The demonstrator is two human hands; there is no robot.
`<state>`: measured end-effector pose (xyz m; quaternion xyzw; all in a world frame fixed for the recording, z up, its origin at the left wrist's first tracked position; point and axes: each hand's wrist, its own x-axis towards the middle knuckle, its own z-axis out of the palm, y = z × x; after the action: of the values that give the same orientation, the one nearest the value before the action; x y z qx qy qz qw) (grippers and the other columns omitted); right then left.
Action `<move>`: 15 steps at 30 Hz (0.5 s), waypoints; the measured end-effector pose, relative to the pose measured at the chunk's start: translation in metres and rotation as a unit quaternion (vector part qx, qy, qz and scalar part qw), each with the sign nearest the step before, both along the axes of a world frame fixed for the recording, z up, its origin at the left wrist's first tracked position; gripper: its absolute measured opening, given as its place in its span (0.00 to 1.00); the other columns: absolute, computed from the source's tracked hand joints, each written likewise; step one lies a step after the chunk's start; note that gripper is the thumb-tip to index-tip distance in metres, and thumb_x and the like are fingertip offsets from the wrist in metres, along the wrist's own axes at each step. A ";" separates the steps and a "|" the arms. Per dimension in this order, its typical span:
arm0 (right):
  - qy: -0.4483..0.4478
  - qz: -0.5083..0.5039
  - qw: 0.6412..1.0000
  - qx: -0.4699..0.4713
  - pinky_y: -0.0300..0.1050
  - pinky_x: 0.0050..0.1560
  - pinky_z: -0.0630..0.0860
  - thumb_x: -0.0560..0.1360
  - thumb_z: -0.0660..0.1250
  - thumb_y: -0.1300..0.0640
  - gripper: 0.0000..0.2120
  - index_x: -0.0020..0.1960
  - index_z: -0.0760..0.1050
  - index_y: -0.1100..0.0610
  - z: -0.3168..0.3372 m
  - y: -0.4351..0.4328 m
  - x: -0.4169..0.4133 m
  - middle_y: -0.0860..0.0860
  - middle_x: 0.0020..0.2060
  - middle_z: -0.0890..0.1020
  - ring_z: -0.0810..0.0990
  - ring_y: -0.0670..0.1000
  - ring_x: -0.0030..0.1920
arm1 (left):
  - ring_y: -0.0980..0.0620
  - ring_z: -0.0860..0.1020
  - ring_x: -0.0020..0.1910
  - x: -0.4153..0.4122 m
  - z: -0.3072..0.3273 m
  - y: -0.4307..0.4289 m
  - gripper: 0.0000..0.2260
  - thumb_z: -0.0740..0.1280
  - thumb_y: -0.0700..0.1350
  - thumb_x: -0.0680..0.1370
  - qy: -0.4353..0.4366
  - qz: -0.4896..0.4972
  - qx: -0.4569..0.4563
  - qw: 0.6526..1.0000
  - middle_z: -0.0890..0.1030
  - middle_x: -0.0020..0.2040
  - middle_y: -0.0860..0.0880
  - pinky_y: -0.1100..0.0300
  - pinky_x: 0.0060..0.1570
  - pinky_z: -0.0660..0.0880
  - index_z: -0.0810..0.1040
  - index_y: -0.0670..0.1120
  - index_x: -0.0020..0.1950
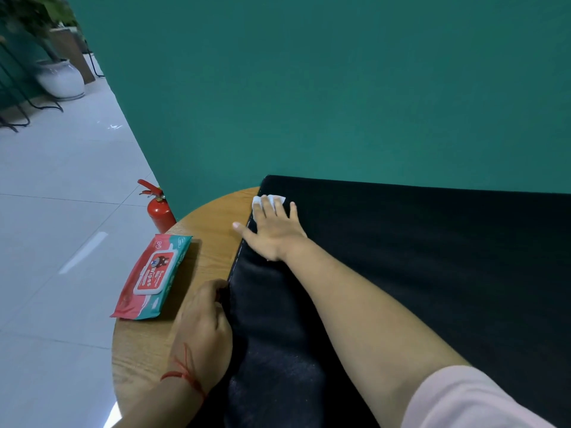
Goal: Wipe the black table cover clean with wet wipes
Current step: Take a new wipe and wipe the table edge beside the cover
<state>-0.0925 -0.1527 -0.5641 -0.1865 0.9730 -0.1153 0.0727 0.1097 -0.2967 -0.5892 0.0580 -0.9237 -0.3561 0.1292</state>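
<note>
1. A flat teal wall [340,88] fills the upper and right parts of the frame. A glossy floor [61,211] of large pale tiles runs down the left side.
2. The bench [213,230] is round and of light wood with visible grain. Its curved edge shows at centre left.
3. The black table cover [432,257] is a matte cloth lying over the right part of the bench. It has a straight left edge with a line of pale stitching. Its near strip looks greyer and faintly sheened.
4. A small white wet wipe [272,199] lies crumpled on the cover's far left corner, at centre frame.
5. The right hand [272,233] lies flat on the wipe. Its fingers [279,206] are straight and spread, pressing the wipe down, and the thumb reaches over the cover's edge.
6. The left hand [204,329] is at lower centre. Its fingers [221,291] are curled, pinching the cover's left edge, and their tips are hidden.
7. A red string [182,373] circles the left wrist. A pale pink sleeve [469,400] is cut off at the lower right.
8. A soft red-and-teal pack of wipes [153,276] lies flat on the bare wood, left of the cover, with its lid closed.
9. A red fire extinguisher [160,211] stands on the floor behind the bench, its lower part hidden.
10. A rounded white pot [60,78] stands blurred at the upper left.
</note>
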 end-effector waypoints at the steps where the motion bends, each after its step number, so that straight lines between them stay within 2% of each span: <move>1: -0.001 0.017 1.000 -0.004 0.68 0.81 0.34 0.78 0.36 0.23 0.47 0.87 0.39 0.53 -0.001 0.001 0.012 0.52 0.86 0.40 0.33 0.54 0.84 | 0.54 0.76 0.58 0.000 0.001 0.000 0.17 0.59 0.37 0.80 -0.004 -0.003 0.002 1.000 0.79 0.56 0.55 0.47 0.63 0.75 0.74 0.55 0.64; 5: 0.014 0.085 0.996 -0.020 0.67 0.81 0.33 0.80 0.37 0.24 0.42 0.86 0.41 0.46 -0.001 0.025 0.062 0.46 0.86 0.43 0.36 0.50 0.85 | 0.55 0.76 0.59 0.002 0.007 0.000 0.17 0.59 0.37 0.82 -0.025 -0.012 0.012 1.000 0.78 0.57 0.55 0.47 0.64 0.75 0.73 0.56 0.65; 8: 0.016 0.079 0.997 0.001 0.65 0.81 0.32 0.81 0.38 0.26 0.39 0.86 0.42 0.43 0.002 0.069 0.083 0.41 0.86 0.43 0.37 0.48 0.85 | 0.55 0.76 0.60 0.004 0.009 0.001 0.17 0.59 0.37 0.82 -0.029 -0.017 0.020 0.999 0.78 0.59 0.55 0.49 0.64 0.75 0.73 0.56 0.65; 12: 0.009 -0.019 0.999 0.024 0.66 0.81 0.33 0.81 0.38 0.26 0.37 0.86 0.40 0.40 0.007 0.152 0.079 0.38 0.85 0.42 0.37 0.48 0.85 | 0.53 0.76 0.59 0.004 0.009 0.003 0.17 0.59 0.36 0.81 -0.019 -0.012 0.017 1.000 0.79 0.58 0.53 0.49 0.63 0.74 0.75 0.54 0.63; 15: 0.002 -0.130 0.991 0.044 0.68 0.81 0.36 0.79 0.37 0.25 0.37 0.85 0.39 0.37 0.004 0.231 0.062 0.38 0.85 0.42 0.37 0.49 0.85 | 0.52 0.76 0.59 0.004 0.010 0.006 0.16 0.59 0.36 0.82 -0.016 -0.010 0.009 1.000 0.79 0.58 0.53 0.50 0.63 0.74 0.75 0.53 0.63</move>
<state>-0.0301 0.0779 -0.5605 -0.0554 0.9932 -0.0809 0.0633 0.1134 -0.2905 -0.5791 0.0558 -0.9230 -0.3645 0.1101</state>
